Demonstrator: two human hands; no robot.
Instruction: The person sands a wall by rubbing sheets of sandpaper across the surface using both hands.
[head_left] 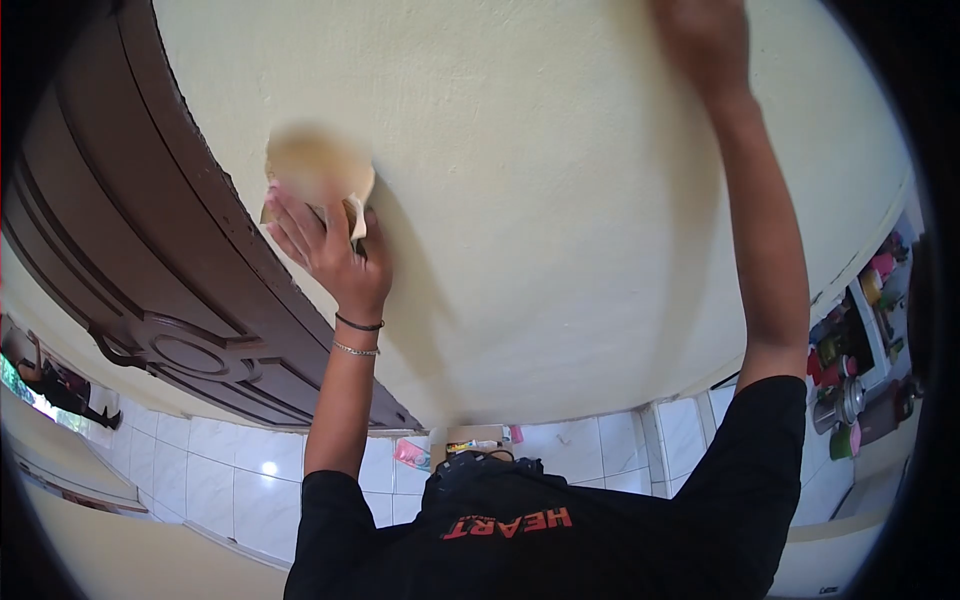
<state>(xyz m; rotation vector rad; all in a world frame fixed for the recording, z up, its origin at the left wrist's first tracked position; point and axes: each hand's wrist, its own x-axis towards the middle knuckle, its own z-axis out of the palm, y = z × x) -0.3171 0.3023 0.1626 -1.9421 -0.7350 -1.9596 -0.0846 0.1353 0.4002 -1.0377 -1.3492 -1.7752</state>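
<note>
My left hand (335, 245) is raised against the cream wall (540, 220), close to the brown door. It holds a tan, paper-like piece (325, 170) with a curled, ragged edge. The fingers lie over its lower part and the thumb is at its right side. Much of the piece is blurred, so I cannot make out its exact kind. My right hand (705, 40) reaches high on the wall at the upper right. The frame's top edge cuts it off, and its fingers are hidden.
A brown panelled door (190, 330) with a dark handle stands at the left. Below, a cardboard box (475, 436) with small items sits on the tiled floor (260, 480). Pots and kitchenware (840, 405) are at the right. Another person (60, 390) is at the far left.
</note>
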